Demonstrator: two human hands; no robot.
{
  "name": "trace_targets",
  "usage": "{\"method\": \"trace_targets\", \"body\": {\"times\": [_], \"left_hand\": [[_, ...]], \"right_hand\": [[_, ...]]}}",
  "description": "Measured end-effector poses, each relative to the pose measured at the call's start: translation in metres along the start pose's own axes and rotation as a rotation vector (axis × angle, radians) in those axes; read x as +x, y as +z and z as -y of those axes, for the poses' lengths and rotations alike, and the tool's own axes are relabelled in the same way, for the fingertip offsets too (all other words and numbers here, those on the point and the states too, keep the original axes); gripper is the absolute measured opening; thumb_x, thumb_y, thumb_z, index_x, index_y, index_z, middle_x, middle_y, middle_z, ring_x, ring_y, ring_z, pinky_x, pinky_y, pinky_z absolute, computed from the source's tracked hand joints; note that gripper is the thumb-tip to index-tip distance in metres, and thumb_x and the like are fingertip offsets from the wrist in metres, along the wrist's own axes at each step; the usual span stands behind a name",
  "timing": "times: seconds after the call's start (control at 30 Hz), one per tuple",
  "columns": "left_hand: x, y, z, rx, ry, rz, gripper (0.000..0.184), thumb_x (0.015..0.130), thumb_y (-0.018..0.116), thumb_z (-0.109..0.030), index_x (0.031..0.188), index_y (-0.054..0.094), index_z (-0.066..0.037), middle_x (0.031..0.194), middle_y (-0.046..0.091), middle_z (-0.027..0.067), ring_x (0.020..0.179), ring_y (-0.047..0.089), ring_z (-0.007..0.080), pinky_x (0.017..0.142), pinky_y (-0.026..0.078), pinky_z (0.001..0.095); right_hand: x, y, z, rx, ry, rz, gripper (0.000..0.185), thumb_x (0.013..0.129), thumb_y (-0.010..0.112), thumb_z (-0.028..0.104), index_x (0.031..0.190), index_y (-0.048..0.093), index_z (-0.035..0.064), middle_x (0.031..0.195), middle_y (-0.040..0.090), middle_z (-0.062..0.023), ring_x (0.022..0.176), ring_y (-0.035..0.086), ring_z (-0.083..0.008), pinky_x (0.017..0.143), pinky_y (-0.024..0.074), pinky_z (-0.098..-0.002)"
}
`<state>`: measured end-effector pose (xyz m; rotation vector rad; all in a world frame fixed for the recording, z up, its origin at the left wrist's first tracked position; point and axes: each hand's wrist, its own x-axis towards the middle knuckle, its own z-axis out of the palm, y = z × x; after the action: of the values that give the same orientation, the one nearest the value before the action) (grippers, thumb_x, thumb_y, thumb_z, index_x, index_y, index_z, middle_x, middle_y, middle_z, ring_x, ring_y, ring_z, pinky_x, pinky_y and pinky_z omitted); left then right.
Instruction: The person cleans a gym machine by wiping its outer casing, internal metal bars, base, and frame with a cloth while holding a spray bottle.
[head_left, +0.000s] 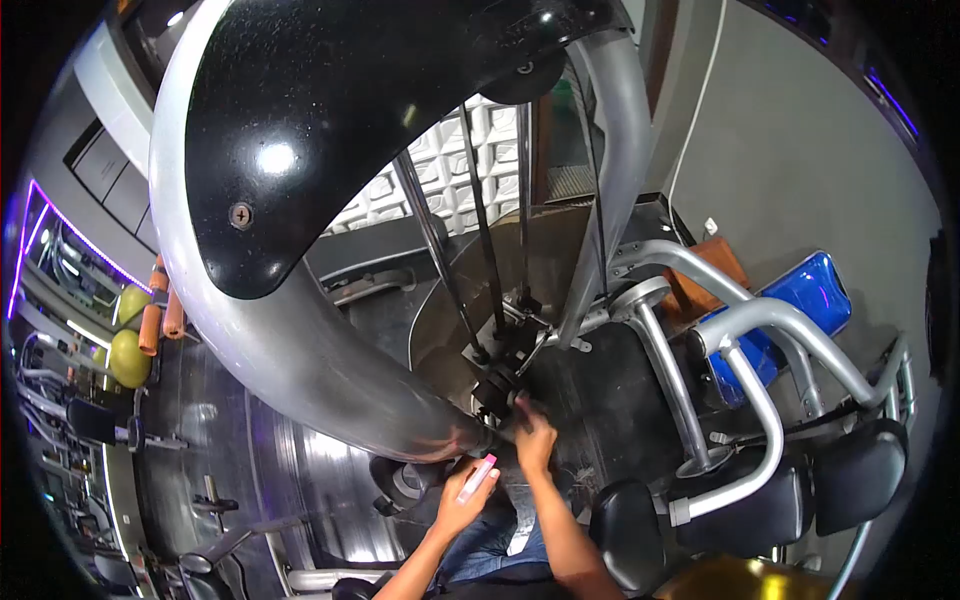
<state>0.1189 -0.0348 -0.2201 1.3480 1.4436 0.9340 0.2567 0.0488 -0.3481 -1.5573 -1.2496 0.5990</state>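
Near the bottom centre, my left hand [463,497] is closed around a small pink and white object [478,478], which points up and right. To its right and a little higher, my right hand [533,436] reaches to the base of the black weight stack [497,388] of a gym machine. Its fingers are bent and partly blurred; whether they grip anything cannot be made out. Metal guide rods [480,225] rise from the stack, between the thick silver frame tube [340,360] and a second tube at the right.
A large black cover [290,130] hangs over the upper left. Silver bars and black pads [745,500] stand at the right, by a blue pad [815,295] and a brown one [710,270]. A yellow ball [130,358] and gym equipment show at the far left.
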Motion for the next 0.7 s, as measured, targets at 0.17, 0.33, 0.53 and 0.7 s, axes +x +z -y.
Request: {"method": "trace_targets", "body": {"times": [0.17,0.33,0.53,0.7], "left_hand": [[0.004,-0.005,0.002,0.018,0.09,0.053,0.019,0.096,0.066,-0.023,0.097,0.064,-0.004,0.071,0.059,0.0006,0.066,0.053,0.0068,0.06,0.044,0.0269],[0.004,-0.007,0.008,0.02,0.06,0.092,0.019,0.097,0.065,-0.023,0.099,0.063,-0.004,0.071,0.057,0.0002,0.067,0.053,0.0079,0.061,0.046,0.0282],[0.003,-0.002,0.018,0.026,-0.028,0.077,0.024,0.097,0.066,-0.028,0.103,0.063,-0.005,0.072,0.06,-0.0005,0.067,0.055,0.0072,0.062,0.047,0.0263],[0.008,0.004,0.003,0.036,-0.143,0.031,0.028,0.097,0.066,-0.033,0.105,0.063,-0.006,0.074,0.061,-0.0005,0.068,0.056,0.0076,0.064,0.048,0.0259]], "right_hand": [[-0.041,-0.001,-0.02,0.118,0.207,0.088,0.028,0.084,0.072,0.004,0.112,0.073,0.0038,0.108,0.074,-0.0142,0.103,0.071,-0.0227,0.091,0.0529,-0.0339],[-0.002,0.004,-0.05,0.221,0.456,-0.124,0.04,0.089,0.072,0.017,0.124,0.067,-0.002,0.118,0.071,-0.0134,0.108,0.065,-0.0193,0.099,0.0464,-0.0329],[0.0,0.015,-0.025,0.616,0.782,-0.004,0.045,0.098,0.056,0.011,0.14,0.049,-0.0045,0.142,0.054,-0.013,0.129,0.049,-0.0208,0.11,0.0341,-0.0315],[-0.046,0.022,-0.073,0.674,0.904,0.178,0.04,0.095,0.059,0.009,0.133,0.058,-0.0029,0.126,0.065,-0.0113,0.114,0.058,-0.0182,0.1,0.0421,-0.0298]]}}
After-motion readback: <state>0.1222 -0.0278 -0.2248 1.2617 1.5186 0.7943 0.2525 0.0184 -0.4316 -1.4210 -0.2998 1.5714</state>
